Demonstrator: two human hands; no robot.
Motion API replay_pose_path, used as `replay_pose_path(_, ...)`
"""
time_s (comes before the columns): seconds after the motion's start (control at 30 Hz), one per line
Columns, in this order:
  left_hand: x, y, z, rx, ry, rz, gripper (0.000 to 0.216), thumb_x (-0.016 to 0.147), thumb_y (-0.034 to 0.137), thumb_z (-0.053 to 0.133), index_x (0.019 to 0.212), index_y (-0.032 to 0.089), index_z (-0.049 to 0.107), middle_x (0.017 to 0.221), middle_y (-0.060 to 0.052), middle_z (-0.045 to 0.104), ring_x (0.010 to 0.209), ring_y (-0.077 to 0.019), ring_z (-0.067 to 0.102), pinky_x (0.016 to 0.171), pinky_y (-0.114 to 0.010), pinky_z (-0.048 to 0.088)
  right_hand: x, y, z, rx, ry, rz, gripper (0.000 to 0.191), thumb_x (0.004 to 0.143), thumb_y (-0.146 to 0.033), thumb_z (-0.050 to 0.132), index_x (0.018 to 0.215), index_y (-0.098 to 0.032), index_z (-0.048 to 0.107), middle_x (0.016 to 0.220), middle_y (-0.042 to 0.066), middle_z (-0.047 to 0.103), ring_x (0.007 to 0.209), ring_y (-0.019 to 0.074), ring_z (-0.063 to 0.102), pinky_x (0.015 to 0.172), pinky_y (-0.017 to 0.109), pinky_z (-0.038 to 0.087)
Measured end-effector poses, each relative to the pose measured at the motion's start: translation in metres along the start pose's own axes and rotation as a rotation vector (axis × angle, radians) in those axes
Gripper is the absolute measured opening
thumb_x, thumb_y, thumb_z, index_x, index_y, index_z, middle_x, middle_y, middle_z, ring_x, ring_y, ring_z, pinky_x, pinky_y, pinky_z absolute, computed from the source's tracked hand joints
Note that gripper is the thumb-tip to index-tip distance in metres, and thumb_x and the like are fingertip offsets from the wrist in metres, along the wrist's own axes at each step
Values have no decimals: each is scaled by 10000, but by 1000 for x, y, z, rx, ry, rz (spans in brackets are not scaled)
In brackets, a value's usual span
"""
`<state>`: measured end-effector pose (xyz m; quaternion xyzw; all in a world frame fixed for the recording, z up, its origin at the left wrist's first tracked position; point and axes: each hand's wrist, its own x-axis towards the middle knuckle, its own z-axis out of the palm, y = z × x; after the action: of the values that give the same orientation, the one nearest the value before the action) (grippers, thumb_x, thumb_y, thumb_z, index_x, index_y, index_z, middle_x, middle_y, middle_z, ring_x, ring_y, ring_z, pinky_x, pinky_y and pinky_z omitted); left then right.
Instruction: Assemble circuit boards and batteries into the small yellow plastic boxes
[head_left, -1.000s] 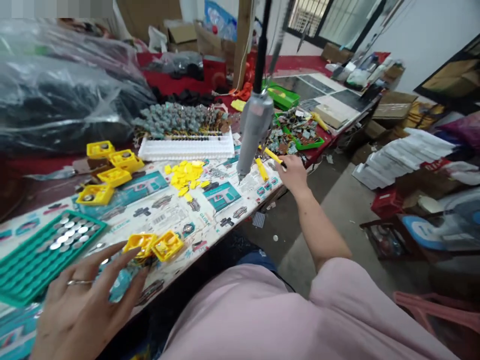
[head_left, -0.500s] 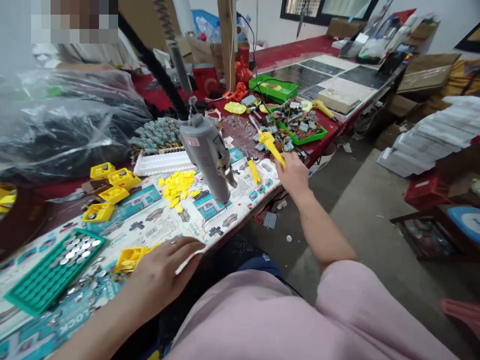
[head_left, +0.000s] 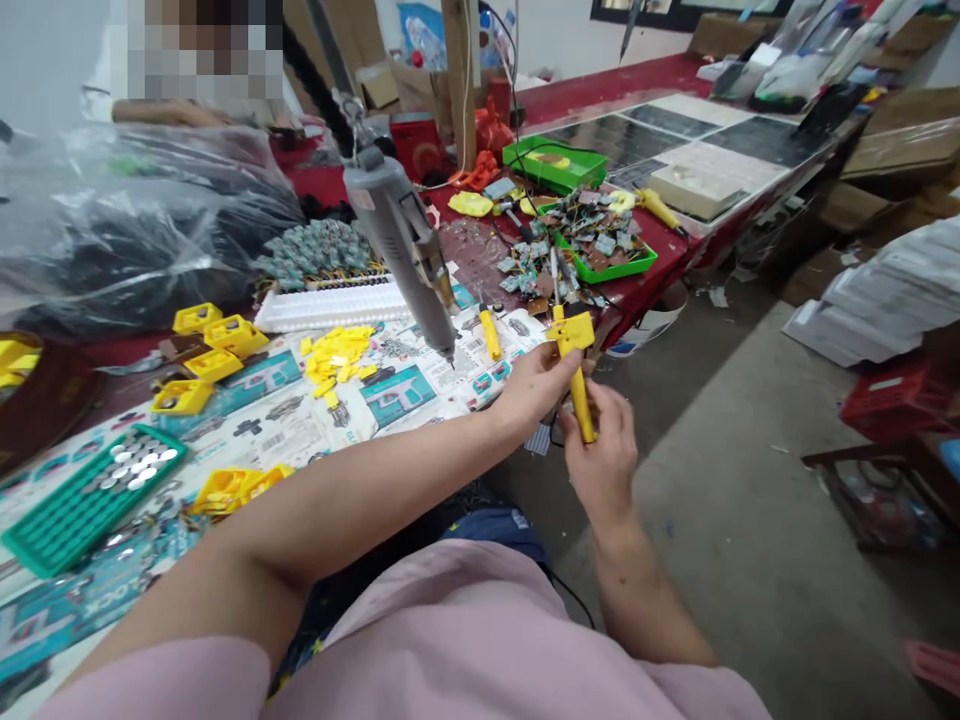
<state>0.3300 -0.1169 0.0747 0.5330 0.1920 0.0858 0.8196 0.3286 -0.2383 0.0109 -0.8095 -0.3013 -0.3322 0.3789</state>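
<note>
Overlapping the white rack — grey screwdriver, left of yellow tool.

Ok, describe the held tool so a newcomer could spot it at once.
Start at the red table and find the grey driver hanging over it. To the driver's right, by the table's near edge, the left hand and right hand hold a yellow tool. Unlike the yellow handle on the table, it is held and has a wide block near its upper end.

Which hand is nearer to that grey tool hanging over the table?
Left. The left hand is to the right of the grey tool; the right hand is farther right, at the lower end of the yellow tool.
</note>
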Motion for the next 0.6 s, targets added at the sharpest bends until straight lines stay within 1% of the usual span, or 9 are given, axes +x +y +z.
replay_pose_path(0.07,11,1,9,-56,36,-28,62,962,200,556,946,148,585,844,-65,761,889,-167,731,968,-328,514,-5,4,-8,48,116,-115,282,915,-300,649,1178,-199,623,1084,125,690,1042,224,667,880,362,560)
replay_pose_path(0.13,19,3,13,-112,25,-29,76,975,187,536,922,150,575,799,-52,748,871,-148,723,977,-310,497,-13,7,-10,255,101,-159,163,909,-243,630,1068,-250,664,942,63,693,886,188,677,788,325,575)
replay_pose_path(0.2,24,4,15,-144,-12,-10,83,970,208,556,932,143,590,799,-55,745,877,-142,708,985,-299,482,-19,8,0,483,11,-65,169,941,-239,553,1062,-275,664,813,25,675,694,162,656,621,281,561)
replay_pose_path(0.27,27,2,16,-140,-55,-11,133,948,271,602,951,138,618,849,-63,745,853,-140,686,942,-295,493,-19,10,21,584,-11,93,303,983,-261,449,1253,-275,585,777,14,658,554,152,605,487,264,510)
replay_pose_path(0.33,29,-4,17,-110,-100,-53,195,918,329,639,957,138,635,896,-66,735,787,-132,660,838,-284,513,-11,15,46,578,76,197,456,1010,-312,354,1460,-253,388,811,24,646,512,154,578,452,272,492)
replay_pose_path(0.4,31,-10,18,-49,-143,-81,235,893,354,656,968,132,645,944,-74,726,775,-132,651,780,-276,519,6,21,67,565,179,254,549,1007,-407,317,1527,-238,265,886,53,637,596,179,631,519,309,541)
replay_pose_path(0.5,33,-14,9,104,-183,39,311,937,397,565,1082,135,649,1136,-109,715,1014,-192,670,944,-332,523,34,29,84,509,262,263,562,997,-471,291,1499,-223,340,1085,130,633,879,243,710,702,396,609)
replay_pose_path(0.57,32,-10,-8,313,-195,176,418,984,438,456,1260,155,589,1371,-130,622,1291,-239,569,1122,-400,443,51,35,89,452,201,213,541,1010,-455,252,1470,-215,406,1137,148,646,957,252,715,769,418,615)
replay_pose_path(0.6,30,-7,-20,465,-207,237,470,994,445,424,1355,161,525,1473,-140,544,1397,-252,482,1179,-433,392,58,38,92,441,142,179,547,1017,-456,236,1473,-214,413,1087,139,670,925,242,721,770,413,617)
